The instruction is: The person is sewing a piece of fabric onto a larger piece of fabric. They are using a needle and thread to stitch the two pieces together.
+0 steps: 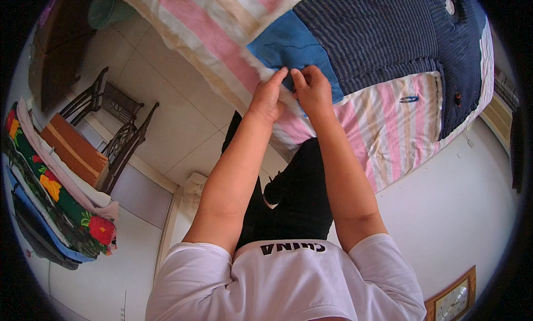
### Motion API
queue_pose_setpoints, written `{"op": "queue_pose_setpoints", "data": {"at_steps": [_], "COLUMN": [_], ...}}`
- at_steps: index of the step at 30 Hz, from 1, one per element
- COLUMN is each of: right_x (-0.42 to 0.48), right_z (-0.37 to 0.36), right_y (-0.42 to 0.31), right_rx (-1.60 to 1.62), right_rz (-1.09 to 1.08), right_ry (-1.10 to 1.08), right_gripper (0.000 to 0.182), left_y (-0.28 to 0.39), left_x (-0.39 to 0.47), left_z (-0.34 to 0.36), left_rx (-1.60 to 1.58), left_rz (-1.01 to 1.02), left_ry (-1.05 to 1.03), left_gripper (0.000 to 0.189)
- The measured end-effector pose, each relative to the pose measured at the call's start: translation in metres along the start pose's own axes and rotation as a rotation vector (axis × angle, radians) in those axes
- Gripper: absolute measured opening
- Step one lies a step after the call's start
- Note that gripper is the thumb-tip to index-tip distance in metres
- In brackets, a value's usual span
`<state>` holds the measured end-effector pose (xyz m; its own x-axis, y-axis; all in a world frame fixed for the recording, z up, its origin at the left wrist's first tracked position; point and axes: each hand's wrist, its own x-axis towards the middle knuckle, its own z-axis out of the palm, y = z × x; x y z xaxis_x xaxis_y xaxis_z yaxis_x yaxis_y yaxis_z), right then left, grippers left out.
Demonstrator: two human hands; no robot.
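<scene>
My left hand and my right hand meet at the near edge of a plain blue cloth panel, each pinching it between thumb and fingers. The panel borders a dark striped fabric, which lies over a pink, white and beige striped bed cover. A dark line, perhaps thread, runs across the blue cloth. Small blue thread snips lie on the cover right of my hands. Whether a needle is between my fingers cannot be told.
A small dark and orange item and a white round thing rest on the dark fabric. At left stand a metal-framed chair with a cardboard box, hanging floral cloth and a green bucket. A wall clock is at lower right.
</scene>
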<state>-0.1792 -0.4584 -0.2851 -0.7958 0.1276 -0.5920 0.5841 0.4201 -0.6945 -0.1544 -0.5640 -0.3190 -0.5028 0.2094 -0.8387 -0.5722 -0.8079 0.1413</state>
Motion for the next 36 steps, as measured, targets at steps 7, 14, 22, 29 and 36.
{"op": "queue_pose_setpoints", "data": {"at_steps": [7,14,22,29,36], "right_x": [-0.002,-0.013,0.002,0.014,0.017], "right_z": [0.002,-0.009,-0.009,-0.017,-0.028], "right_y": [0.0,-0.038,-0.038,-0.039,-0.072], "right_rx": [0.013,-0.578,-0.511,-0.532,0.284], "right_rz": [-0.08,-0.388,-0.421,-0.424,-0.158], "right_ry": [0.057,0.142,0.038,-0.121,-0.213], "right_gripper": [0.02,0.011,0.01,0.011,0.004], "left_y": [0.002,0.001,0.003,0.002,-0.006], "left_x": [-0.009,-0.009,-0.011,-0.018,-0.011], "left_z": [0.008,0.005,0.009,0.01,-0.004], "left_rx": [0.088,0.065,0.136,0.174,0.177], "left_rz": [0.057,0.165,0.251,0.266,0.282], "left_ry": [0.04,0.04,-0.007,0.029,0.039], "left_gripper": [0.034,0.031,0.031,0.035,0.043]}}
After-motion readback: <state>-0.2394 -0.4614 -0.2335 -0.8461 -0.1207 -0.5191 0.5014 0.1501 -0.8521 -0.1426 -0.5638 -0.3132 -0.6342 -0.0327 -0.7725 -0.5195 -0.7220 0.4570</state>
